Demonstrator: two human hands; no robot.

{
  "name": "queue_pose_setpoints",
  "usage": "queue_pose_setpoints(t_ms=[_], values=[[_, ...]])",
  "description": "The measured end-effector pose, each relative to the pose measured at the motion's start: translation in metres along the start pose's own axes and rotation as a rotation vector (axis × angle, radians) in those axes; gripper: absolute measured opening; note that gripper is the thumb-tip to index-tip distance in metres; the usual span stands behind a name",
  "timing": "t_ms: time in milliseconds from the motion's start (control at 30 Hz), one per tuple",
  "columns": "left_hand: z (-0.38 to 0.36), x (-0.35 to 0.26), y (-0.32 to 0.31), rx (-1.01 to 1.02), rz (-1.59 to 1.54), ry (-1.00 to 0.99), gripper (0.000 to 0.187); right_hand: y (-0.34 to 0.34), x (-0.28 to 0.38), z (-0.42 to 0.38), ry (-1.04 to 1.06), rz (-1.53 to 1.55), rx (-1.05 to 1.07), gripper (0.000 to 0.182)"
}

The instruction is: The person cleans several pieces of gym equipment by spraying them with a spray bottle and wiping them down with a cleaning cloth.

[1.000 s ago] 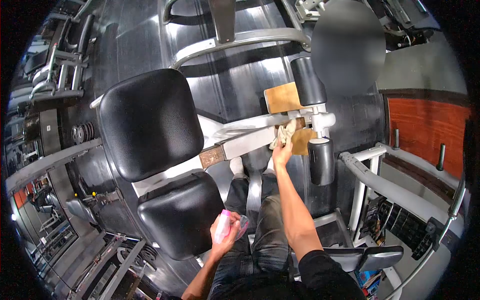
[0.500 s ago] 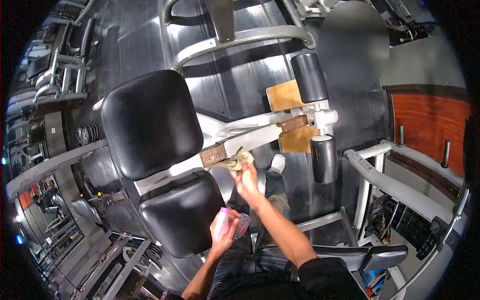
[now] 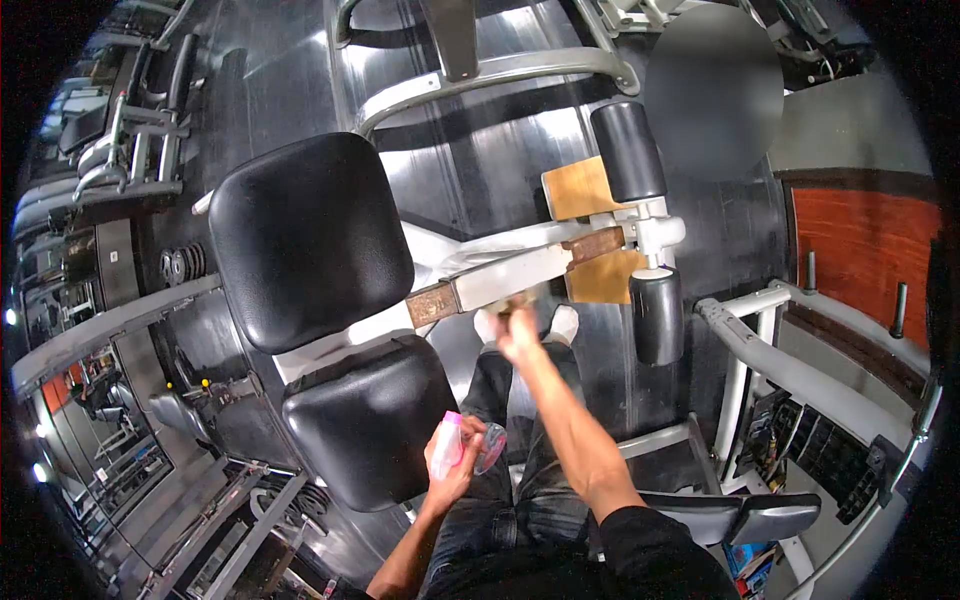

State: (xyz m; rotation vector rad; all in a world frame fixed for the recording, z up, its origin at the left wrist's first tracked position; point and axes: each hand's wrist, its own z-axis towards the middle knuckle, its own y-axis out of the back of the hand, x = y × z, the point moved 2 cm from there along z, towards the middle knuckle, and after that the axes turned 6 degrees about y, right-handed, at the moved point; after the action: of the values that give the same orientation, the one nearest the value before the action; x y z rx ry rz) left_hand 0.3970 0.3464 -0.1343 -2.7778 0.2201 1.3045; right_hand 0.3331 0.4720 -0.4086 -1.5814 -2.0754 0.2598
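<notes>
My left hand (image 3: 458,482) is wrapped round a clear plastic bottle (image 3: 447,450) with a pink top, in front of the lower black seat pad (image 3: 365,425). A clear, pink-tinted rounded part (image 3: 491,448) sticks out on the right of that hand. Smeared by motion, my right hand (image 3: 518,340) grips a bunched rag (image 3: 513,304) just below the bench's white metal beam (image 3: 510,280). Worn brown patches (image 3: 433,305) mark this beam near the pads. Higher up lies the larger black pad (image 3: 310,240).
Black foam rollers (image 3: 628,150) and tan wooden plates (image 3: 577,190) sit at the beam's right end. A grey-white machine frame (image 3: 790,345) rises on the right. Weight plates (image 3: 183,263) stand at left. My feet (image 3: 564,322) are under the beam.
My right hand has moved the rag right and off the beam's brown patch, toward me. My left hand keeps the bottle nearly in place.
</notes>
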Motion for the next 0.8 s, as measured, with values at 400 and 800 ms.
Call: queue_pose_setpoints(t_ms=[400,800], values=[[-0.003,0.004,0.003,-0.003,0.010,-0.041,0.010,-0.059,0.080,-0.107,0.484,-0.407,0.080,0.031],[-0.002,0.000,0.003,0.007,0.118,-0.061,0.012,-0.188,0.077,0.032,0.181,-2.097,1.123,0.040]])
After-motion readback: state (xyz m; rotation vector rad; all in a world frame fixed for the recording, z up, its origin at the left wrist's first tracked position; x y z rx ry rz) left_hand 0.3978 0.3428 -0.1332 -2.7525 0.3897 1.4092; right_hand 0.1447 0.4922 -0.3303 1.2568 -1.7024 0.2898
